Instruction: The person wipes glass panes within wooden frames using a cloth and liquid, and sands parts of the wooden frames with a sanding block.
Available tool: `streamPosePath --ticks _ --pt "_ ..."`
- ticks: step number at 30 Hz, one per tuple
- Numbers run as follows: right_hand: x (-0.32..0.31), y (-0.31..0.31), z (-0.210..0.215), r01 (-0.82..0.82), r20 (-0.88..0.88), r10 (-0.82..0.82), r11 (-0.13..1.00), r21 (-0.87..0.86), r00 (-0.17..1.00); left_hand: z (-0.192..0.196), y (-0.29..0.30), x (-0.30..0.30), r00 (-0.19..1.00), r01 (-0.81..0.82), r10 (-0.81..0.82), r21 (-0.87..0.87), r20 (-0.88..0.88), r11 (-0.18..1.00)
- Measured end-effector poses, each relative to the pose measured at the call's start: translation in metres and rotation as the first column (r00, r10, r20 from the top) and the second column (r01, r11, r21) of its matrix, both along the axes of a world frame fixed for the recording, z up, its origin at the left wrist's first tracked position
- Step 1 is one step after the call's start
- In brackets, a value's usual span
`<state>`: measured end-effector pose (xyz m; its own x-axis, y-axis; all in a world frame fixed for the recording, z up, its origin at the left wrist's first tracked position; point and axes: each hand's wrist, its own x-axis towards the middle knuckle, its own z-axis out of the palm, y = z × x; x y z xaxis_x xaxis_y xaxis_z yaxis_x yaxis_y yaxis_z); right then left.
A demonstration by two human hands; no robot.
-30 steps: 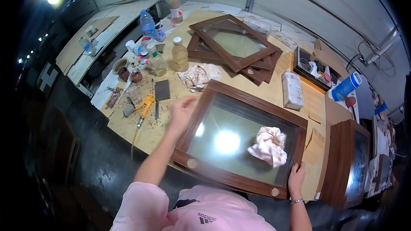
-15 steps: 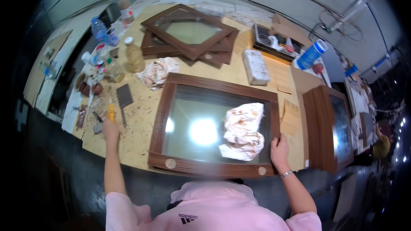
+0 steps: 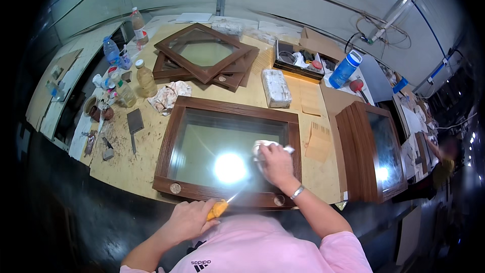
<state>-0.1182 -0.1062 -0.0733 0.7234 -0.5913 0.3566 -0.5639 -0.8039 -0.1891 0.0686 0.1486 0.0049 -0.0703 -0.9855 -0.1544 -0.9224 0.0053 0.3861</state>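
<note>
In front of me lies a brown wooden frame with a glass pane [image 3: 166,164], its near edge at the table's front. My left hand [image 3: 189,218] is closed around the handle of a yellow-handled tool [image 3: 217,209]. Its thin metal shaft points up and right, over the frame's near edge; the exact kind of tip is blurred. My right hand [image 3: 278,166] grips a crumpled white rag [image 3: 261,146] over the right part of the glass. Most of that rag is hidden beneath my fingers.
Several similar frames [image 3: 202,53] are piled at the back. More panels [image 3: 358,156] stand on the right. Bottles [image 3: 146,78], a stained rag [image 3: 172,97] and a dark flat scraper [image 3: 135,121] lie left. A wrapped block [image 3: 276,88], tool box [image 3: 299,63] and blue bottle [image 3: 345,70] are back right.
My left hand has brought the yellow-handled tool from the table's left to the frame's near edge. My right hand has left the frame's right side and taken hold of the rag on the glass.
</note>
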Motion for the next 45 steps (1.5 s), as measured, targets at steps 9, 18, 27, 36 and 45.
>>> streamPosePath --ticks 9,18,27,36,45 --pt "-0.046 -0.02 -0.018 0.009 0.034 -0.008 1.0 -0.018 0.999 -0.001 0.021 -0.044 0.949 -0.298 0.293 0.025 0.121 0.954" --pt "-0.048 -0.023 -0.026 -0.026 0.031 0.029 0.993 -0.112 0.999 -0.012 0.034 -0.085 0.893 -0.439 0.413 0.143 0.182 0.887" --pt "-0.047 -0.02 -0.03 -0.019 0.047 0.023 0.996 -0.091 0.999 -0.016 0.088 -0.055 0.657 -0.735 0.717 -0.012 0.233 0.678" --pt "-0.039 -0.012 -0.018 0.013 -0.001 -0.013 0.999 -0.033 1.0 -0.044 0.091 0.047 0.497 -0.829 0.837 -0.16 0.231 0.536" --pt "-0.036 -0.009 -0.01 0.083 0.002 -0.083 0.995 -0.049 0.997 -0.118 0.007 0.211 0.642 -0.68 0.713 -0.221 0.281 0.699"
